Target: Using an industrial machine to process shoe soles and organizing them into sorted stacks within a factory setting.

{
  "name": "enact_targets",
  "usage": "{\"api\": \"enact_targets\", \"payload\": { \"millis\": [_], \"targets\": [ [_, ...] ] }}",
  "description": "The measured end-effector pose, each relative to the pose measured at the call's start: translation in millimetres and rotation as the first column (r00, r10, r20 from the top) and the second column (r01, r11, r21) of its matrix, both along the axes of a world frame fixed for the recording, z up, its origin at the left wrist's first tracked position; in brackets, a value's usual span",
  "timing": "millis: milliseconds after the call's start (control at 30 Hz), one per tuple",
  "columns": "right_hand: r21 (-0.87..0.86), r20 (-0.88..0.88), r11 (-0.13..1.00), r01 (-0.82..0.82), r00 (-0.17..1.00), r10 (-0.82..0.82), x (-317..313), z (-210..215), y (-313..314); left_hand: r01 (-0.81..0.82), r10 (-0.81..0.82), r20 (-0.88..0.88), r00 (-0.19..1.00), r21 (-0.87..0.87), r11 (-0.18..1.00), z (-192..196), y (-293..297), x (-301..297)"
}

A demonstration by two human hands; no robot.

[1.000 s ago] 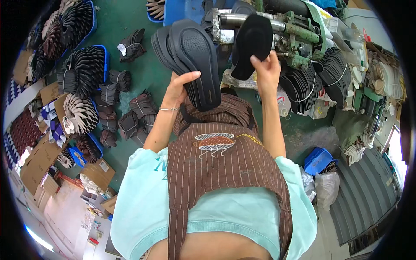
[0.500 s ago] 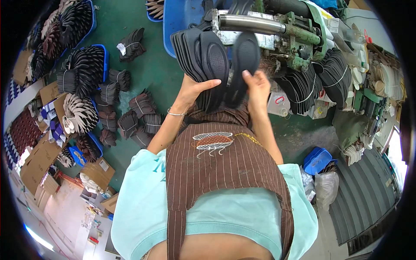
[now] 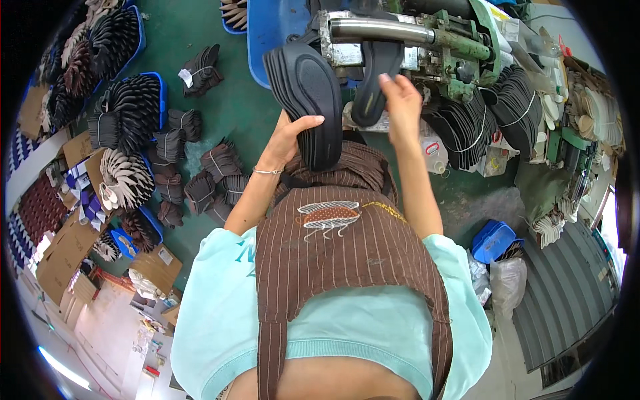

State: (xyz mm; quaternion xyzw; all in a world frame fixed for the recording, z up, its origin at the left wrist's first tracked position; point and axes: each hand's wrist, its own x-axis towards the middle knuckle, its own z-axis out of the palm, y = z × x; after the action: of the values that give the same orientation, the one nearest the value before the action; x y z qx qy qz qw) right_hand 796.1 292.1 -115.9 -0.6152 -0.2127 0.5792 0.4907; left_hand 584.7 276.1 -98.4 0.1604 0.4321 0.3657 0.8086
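My left hand (image 3: 287,141) grips a fanned stack of black shoe insoles (image 3: 315,83) by its lower side, thumb lying across the top one. The stack hangs in front of my apron, left of a green machine (image 3: 460,47) with a shiny steel roller (image 3: 387,30). Between thumb and fingers, my right hand (image 3: 404,110) holds one black insole (image 3: 371,93) by its right edge. That insole's far end reaches up to the machine just below the roller, which partly hides it. Its near end points toward me, apart from the stack.
Behind the stack stands a blue tub (image 3: 265,40). Strapped bundles of dark insoles (image 3: 463,130) sit right of the machine's front. On the green floor at left lie more tied bundles (image 3: 220,160), beside blue crates (image 3: 162,100) packed with insoles. A blue bin (image 3: 492,241) is at lower right.
My right hand has carried the single insole away from the stack, forward to the machine's roller. My left hand keeps the stack, shifted slightly left.
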Motion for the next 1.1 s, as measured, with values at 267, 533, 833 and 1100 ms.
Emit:
{"api": "enact_targets", "payload": {
  "millis": [267, 533, 833, 1100],
  "targets": [
    [-0.196, -0.031, 0.976, 0.096, 0.994, -0.104, 1, -5, -38, 0.089, -0.072, -0.135, 0.988, 0.123, 0.988, 1, 1, -2],
    [-0.057, 0.036, 0.988, -0.146, 0.988, 0.148, -43, 2, -52, -0.009, 0.045, -0.179, 0.983, 0.199, 0.980, -13, -9, 4],
    [-0.113, 0.009, 0.968, -0.223, 0.974, 0.225, -40, 4, -41, 0.029, -0.014, -0.106, 0.994, 0.135, 0.990, -9, -10, 6],
    [-0.034, 0.033, 0.999, -0.040, 0.999, 0.041, -23, -2, -16, 0.042, -0.044, 0.035, 0.998, 0.062, 0.997, -7, -7, 0]
  ]
}}
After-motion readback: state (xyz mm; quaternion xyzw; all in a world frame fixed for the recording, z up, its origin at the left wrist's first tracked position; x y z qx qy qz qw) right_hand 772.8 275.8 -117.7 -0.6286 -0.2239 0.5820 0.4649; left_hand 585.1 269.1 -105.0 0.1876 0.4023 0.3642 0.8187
